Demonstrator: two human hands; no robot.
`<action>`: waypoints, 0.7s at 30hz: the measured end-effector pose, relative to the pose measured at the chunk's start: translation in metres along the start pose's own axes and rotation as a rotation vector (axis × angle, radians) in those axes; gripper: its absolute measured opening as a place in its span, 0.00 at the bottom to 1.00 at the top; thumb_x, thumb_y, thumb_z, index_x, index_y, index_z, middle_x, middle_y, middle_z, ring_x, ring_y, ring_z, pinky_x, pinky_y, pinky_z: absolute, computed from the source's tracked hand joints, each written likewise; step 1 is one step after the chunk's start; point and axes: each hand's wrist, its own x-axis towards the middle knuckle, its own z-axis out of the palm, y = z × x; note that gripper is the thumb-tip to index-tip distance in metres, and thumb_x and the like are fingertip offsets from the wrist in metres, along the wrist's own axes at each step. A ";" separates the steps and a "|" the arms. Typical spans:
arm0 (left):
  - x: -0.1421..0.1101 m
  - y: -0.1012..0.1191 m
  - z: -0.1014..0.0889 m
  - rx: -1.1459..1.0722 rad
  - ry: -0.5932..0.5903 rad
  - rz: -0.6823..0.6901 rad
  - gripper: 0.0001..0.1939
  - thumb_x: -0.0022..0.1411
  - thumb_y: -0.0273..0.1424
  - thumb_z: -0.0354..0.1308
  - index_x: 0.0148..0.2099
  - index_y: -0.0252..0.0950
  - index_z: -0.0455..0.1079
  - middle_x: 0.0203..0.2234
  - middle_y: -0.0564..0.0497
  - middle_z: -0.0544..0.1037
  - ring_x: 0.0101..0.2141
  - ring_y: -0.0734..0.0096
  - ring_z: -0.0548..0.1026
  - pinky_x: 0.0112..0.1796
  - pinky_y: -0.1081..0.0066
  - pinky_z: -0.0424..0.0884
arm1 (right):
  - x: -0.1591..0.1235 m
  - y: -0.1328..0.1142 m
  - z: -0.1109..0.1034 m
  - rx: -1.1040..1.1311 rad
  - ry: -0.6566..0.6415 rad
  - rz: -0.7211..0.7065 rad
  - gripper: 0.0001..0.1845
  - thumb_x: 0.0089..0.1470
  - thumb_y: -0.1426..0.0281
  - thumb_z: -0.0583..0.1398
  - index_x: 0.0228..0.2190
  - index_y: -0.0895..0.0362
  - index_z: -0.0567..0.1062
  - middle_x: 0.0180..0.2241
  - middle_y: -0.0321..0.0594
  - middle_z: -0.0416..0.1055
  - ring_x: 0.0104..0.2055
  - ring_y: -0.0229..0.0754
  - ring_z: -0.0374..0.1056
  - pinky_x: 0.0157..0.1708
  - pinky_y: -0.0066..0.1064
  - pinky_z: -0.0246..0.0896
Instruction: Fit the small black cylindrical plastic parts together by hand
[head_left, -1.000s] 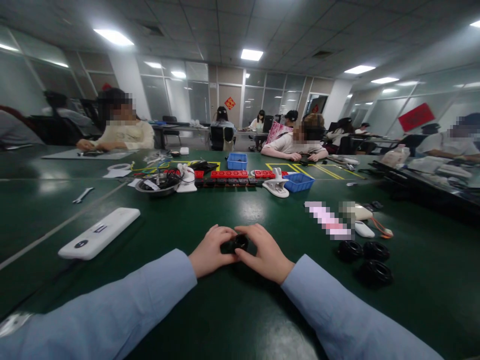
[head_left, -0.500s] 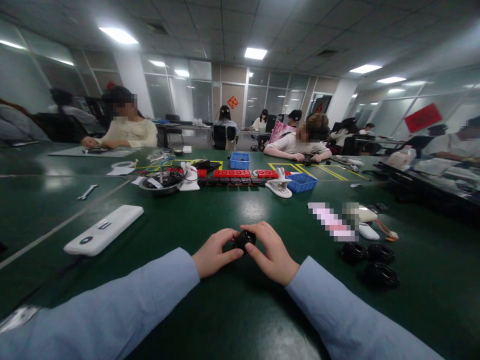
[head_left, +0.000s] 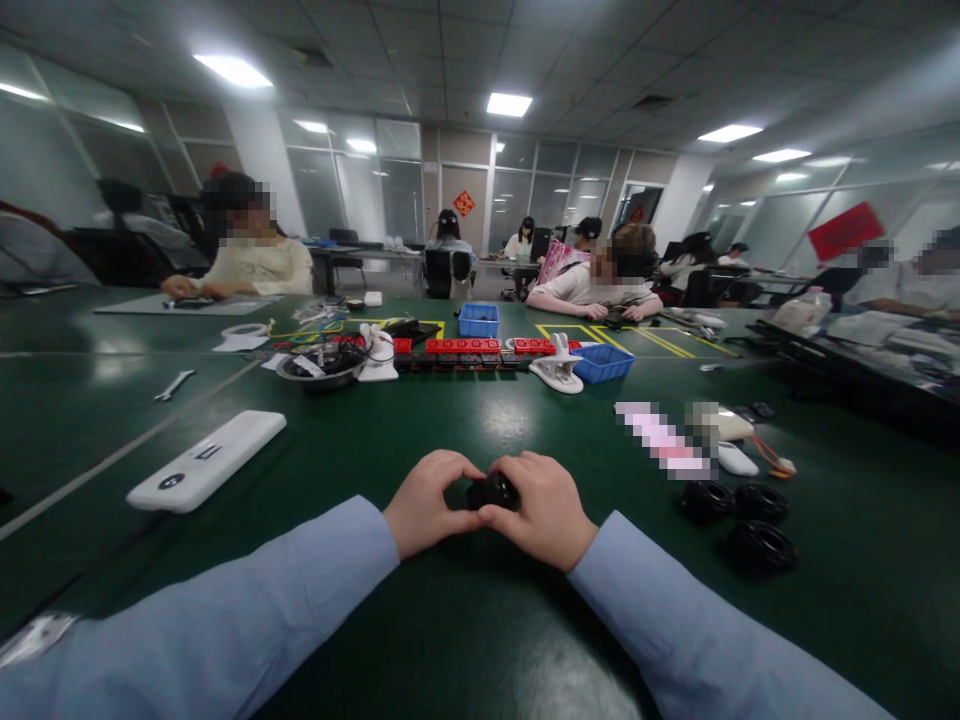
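Observation:
Both of my hands are closed around one small, glossy black round part (head_left: pixel 496 490) just above the green table. It resembles the wheel-like parts at the right, but my fingers hide much of it. My left hand (head_left: pixel 427 505) grips its left side, thumb below and fingers above. From the right, my right hand (head_left: pixel 546 508) wraps its fingers over the part, and its thumb meets the left thumb at the near side. Three black wheel-like rings (head_left: pixel 761 547) with open centres lie on the table to the right of my right hand.
A white power bank-like device (head_left: pixel 208 462) lies at left, with a wrench (head_left: pixel 175 386) beyond it. Farther back are a metal bowl (head_left: pixel 319 380) of wires, red strips (head_left: pixel 463 346), a white clamp (head_left: pixel 557 366) and a blue bin (head_left: pixel 602 363). Co-workers sit across the table.
My right hand has curled farther over the black part, covering more of its top, and its thumb has shifted left to meet the left thumb. The left hand has arched slightly upward.

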 end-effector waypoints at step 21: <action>-0.001 -0.007 -0.002 -0.276 -0.150 0.006 0.29 0.64 0.51 0.35 0.41 0.32 0.65 0.35 0.45 0.70 0.37 0.65 0.68 0.39 0.65 0.65 | -0.002 0.007 -0.004 0.448 0.116 -0.279 0.18 0.55 0.71 0.53 0.48 0.55 0.65 0.43 0.45 0.66 0.44 0.44 0.63 0.43 0.38 0.61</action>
